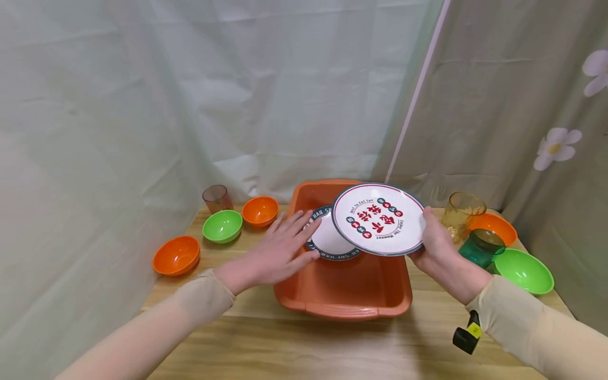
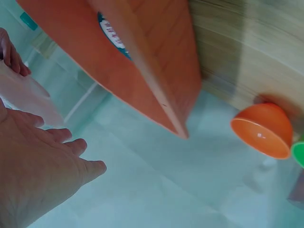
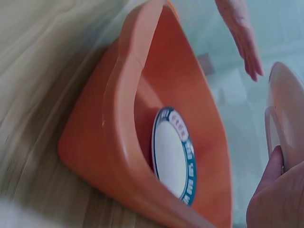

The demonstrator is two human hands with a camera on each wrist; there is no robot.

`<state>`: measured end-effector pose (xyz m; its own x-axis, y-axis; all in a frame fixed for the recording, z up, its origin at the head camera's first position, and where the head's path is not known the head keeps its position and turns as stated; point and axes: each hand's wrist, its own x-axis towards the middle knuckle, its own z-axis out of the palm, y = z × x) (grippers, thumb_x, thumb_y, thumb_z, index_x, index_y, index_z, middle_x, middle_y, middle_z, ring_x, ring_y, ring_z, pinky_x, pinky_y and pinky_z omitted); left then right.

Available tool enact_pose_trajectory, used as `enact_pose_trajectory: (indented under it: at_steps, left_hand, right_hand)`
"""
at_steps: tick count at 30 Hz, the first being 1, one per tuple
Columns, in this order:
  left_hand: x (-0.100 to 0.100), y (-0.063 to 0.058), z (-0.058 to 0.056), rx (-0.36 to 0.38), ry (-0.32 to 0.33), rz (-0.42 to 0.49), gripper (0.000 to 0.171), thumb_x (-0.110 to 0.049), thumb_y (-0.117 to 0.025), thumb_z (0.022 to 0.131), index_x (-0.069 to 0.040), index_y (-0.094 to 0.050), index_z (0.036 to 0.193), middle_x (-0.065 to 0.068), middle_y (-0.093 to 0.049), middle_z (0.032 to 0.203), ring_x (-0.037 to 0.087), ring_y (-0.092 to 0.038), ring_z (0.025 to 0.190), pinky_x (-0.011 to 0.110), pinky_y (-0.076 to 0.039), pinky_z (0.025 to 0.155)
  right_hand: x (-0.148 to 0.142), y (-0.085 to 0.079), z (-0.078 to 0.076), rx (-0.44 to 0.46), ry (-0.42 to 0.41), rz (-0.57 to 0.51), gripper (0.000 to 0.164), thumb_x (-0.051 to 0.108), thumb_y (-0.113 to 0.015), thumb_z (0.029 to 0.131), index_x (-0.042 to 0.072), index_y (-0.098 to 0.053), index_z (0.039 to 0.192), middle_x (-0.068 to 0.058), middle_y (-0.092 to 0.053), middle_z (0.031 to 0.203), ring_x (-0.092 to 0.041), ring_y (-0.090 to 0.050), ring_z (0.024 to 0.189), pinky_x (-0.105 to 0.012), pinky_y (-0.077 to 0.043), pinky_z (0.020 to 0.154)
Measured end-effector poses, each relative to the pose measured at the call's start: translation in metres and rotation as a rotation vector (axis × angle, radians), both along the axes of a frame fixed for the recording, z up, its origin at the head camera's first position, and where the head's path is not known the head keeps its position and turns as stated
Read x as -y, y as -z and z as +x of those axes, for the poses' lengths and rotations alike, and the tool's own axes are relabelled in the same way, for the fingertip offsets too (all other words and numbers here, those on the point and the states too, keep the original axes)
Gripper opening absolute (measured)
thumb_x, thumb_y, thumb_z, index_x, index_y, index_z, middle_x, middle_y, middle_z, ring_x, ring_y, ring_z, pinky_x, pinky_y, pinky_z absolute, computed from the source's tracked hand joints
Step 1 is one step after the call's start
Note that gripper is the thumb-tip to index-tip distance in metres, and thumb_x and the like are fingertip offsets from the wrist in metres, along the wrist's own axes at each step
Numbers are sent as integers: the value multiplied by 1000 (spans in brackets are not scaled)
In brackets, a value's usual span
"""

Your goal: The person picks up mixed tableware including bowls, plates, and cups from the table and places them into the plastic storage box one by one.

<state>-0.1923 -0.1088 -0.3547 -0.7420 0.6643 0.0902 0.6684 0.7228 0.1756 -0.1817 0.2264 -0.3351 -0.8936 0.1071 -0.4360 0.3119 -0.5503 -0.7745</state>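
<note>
My right hand (image 1: 438, 252) grips the right edge of a white plate (image 1: 380, 232) with red characters and a dark rim. In the right wrist view, the thumb and fingers hold this tilted plate (image 3: 290, 109) by its foot, above the basin. Inside the orange-red basin (image 1: 351, 287) lies a second plate (image 1: 330, 240), white with a dark lettered rim. My left hand (image 1: 280, 250) hovers over the basin's left side, fingers straight and spread, holding nothing. The left wrist view shows this hand (image 2: 42, 161) apart from the held plate.
At left on the wooden table (image 1: 304, 343) are two orange bowls (image 1: 177, 255), a green bowl (image 1: 222, 226) and a reddish cup (image 1: 217, 198). At right stand a yellow cup (image 1: 458, 214), a teal cup (image 1: 482, 248), an orange bowl (image 1: 499, 227) and a green bowl (image 1: 524, 270). Curtains (image 1: 285, 95) hang behind.
</note>
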Motion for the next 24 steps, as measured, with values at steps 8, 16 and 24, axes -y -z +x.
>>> enact_pose_trajectory:
  at_steps: [8,16,24]
  left_hand:
    - [23,7,3,-12,-50,19,75,-64,-30,106,-23,-15,166,4,-11,171,27,-5,157,52,4,123]
    - [34,10,3,-22,-61,22,74,-64,-28,106,-22,-16,166,8,-13,171,28,-6,157,56,0,123]
    - [26,3,0,334,-115,284,71,-57,-26,109,-13,-18,165,10,-16,170,28,-12,156,51,-12,124]
  right_hand:
    - [27,2,-8,-10,-21,-4,62,52,-37,108,16,-37,159,1,-68,112,-6,-68,88,-20,-55,74]
    - [46,5,-12,-35,-36,5,57,48,-38,109,12,-43,153,5,-70,92,-5,-67,79,-19,-55,70]
    - [52,7,-13,-15,-12,33,56,48,-40,109,13,-45,153,5,-68,96,-6,-66,81,-18,-54,71]
